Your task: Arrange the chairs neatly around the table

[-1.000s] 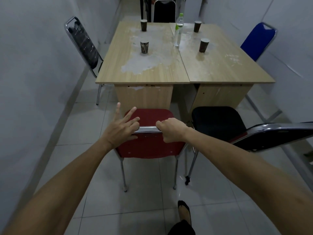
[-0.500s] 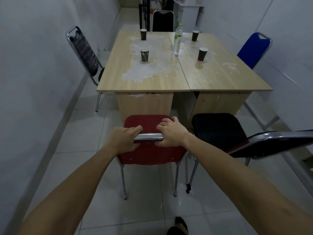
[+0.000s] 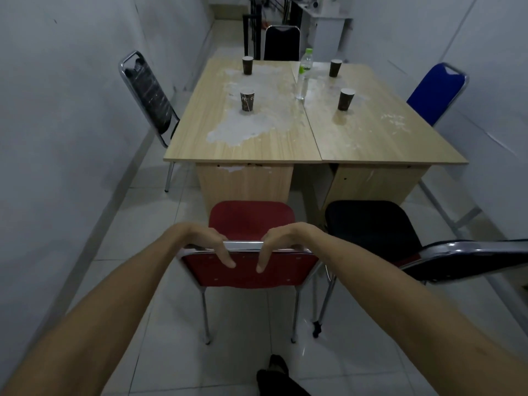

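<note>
A red chair (image 3: 251, 217) with a chrome frame stands in front of the near end of the wooden table (image 3: 274, 144), its seat facing the table. My left hand (image 3: 213, 242) and my right hand (image 3: 278, 242) both grip the chrome top rail of its backrest, thumbs hanging down over the red back. A black chair (image 3: 371, 221) stands to its right, seat just short of the table edge, its backrest jutting toward the right edge of view. Around the table stand a black chair at the left (image 3: 148, 95), a blue chair at the right (image 3: 437, 92) and a black chair at the far end (image 3: 281, 42).
Several dark paper cups (image 3: 247, 100) and a water bottle (image 3: 304, 74) stand on the table. Grey walls close in on both sides, leaving narrow tiled floor strips. My foot (image 3: 275, 367) is on the floor just behind the red chair.
My left hand went from spread beside the rail to gripping it. Both hands now curl over the rail with thumbs on the near side. The view pulled back and tilted up.
</note>
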